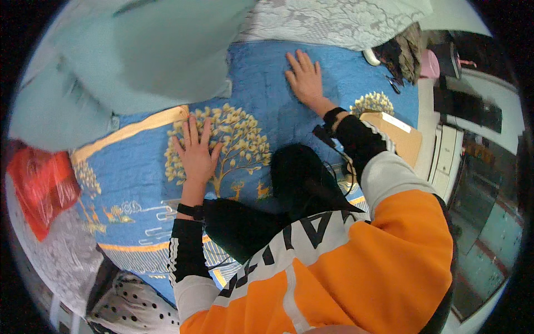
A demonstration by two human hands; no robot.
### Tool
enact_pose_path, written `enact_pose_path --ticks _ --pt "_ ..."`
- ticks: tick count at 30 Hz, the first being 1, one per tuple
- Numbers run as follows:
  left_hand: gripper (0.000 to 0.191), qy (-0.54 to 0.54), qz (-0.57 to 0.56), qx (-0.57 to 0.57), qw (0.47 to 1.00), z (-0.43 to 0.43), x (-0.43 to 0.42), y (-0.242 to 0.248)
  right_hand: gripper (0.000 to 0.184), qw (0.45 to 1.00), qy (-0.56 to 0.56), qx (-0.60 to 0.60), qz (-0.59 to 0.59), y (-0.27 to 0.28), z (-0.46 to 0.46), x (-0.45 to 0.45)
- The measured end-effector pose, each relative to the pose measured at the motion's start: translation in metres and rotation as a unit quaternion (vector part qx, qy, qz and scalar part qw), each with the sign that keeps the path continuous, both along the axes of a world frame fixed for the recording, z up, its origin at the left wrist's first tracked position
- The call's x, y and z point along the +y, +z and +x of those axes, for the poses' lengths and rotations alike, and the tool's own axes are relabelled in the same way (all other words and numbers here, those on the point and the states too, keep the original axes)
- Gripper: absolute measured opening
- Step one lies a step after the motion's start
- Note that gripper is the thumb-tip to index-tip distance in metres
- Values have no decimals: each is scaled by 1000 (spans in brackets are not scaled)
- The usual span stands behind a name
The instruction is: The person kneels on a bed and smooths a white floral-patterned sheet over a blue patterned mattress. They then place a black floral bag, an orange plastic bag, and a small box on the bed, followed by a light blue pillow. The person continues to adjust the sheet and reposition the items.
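My left hand [196,156] lies flat with its fingers spread on a blue sheet [137,171], over a printed yellow-leaved tree. Its fingertips reach the edge of a tan band that runs left beside a pale green quilt [175,54]. Farther out, my right hand [305,79] rests palm down on plain blue fabric, fingers apart, between the quilt and the sheet's right side. Neither hand holds anything. Black straps [333,117] circle both wrists, and a cable hangs from the right one. My knees, in black trousers [296,175], press on the sheet.
White lace-patterned fabric [308,21] covers the far end. A cardboard box [392,133] sits by my right forearm. Beyond it lie a small dark tool [393,84] and crumpled dark clothing [406,52]. At left is a red plastic bag [44,183]; spotted fabric [133,304] lies lower left.
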State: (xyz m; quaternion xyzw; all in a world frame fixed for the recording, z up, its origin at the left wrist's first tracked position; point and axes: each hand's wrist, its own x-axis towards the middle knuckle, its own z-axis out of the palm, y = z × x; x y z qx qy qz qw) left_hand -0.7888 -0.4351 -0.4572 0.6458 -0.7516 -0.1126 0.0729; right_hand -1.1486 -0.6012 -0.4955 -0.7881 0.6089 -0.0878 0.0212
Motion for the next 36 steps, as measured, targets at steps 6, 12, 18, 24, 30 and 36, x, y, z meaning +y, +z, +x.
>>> enact_pose_path --ticks 6,12,18,24,30,36 --pt "70 -123 45 54 990 -68 -50 -8 53 998 -23 -51 -20 -6 3 5" --pt "67 -168 33 32 985 -92 -64 4 53 998 -35 -52 -17 -7 1 3" --pt "54 -187 173 35 966 -108 -95 21 55 991 -26 -129 -23 -15 -8 6" --pt "56 -189 283 -10 940 -130 -131 16 56 990 -41 -129 -45 -15 -5 8" --pt "61 -194 294 -18 936 -128 -137 1 56 985 -29 -171 -22 -16 -8 6" --pt "71 -162 302 -56 938 -123 -133 -16 60 986 -28 -155 60 8 -7 3"
